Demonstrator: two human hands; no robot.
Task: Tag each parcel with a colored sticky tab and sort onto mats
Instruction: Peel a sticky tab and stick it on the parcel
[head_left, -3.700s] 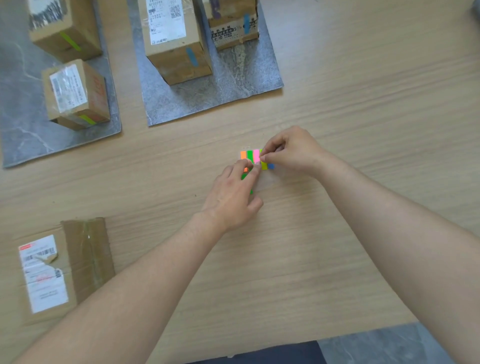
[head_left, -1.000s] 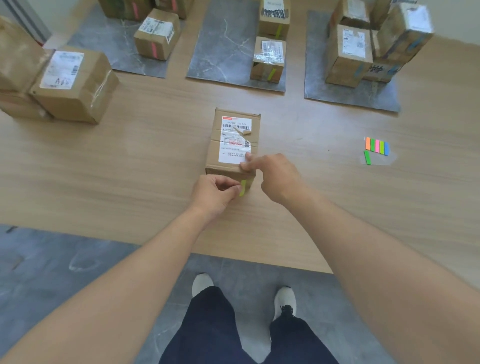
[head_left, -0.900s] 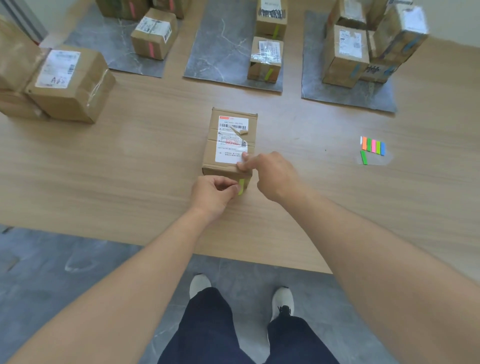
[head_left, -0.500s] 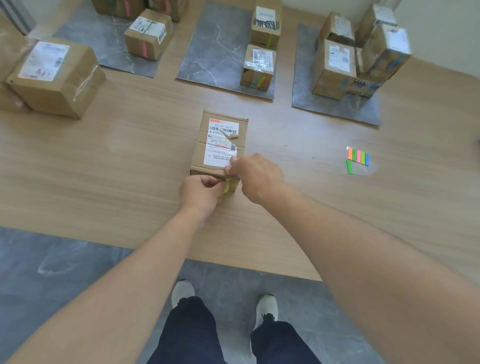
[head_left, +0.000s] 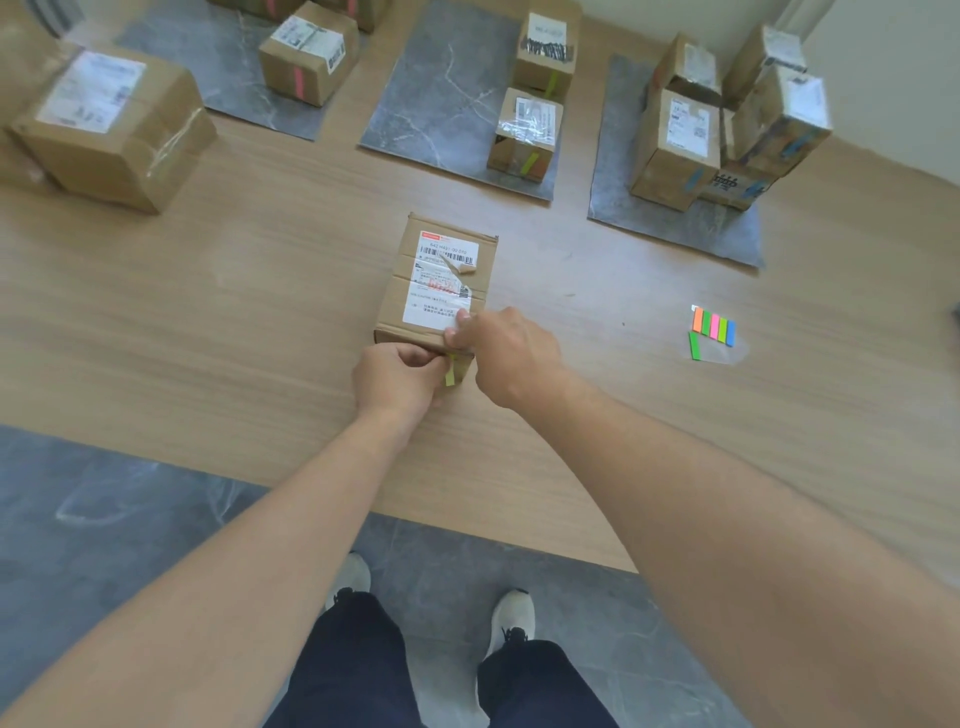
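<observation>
On the near face of the parcel standing on the table, the left hand pinches the yellow-green tab while the right hand braces the top edge with extended fingertips; rub the adhesive end flat.

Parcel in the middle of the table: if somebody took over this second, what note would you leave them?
Left hand pinches a yellow-green tab against the parcel's near side. Right hand presses down on its top edge.
Spare tabs lie to the right. Mats sort by colour: left mat pink, middle mat yellow-green, right mat blue.
Done: tab nearly stuck.
Left to do: smooth it down, probably carry this parcel to the middle mat, then tag the big boxes at far left, which show no tab.
</observation>
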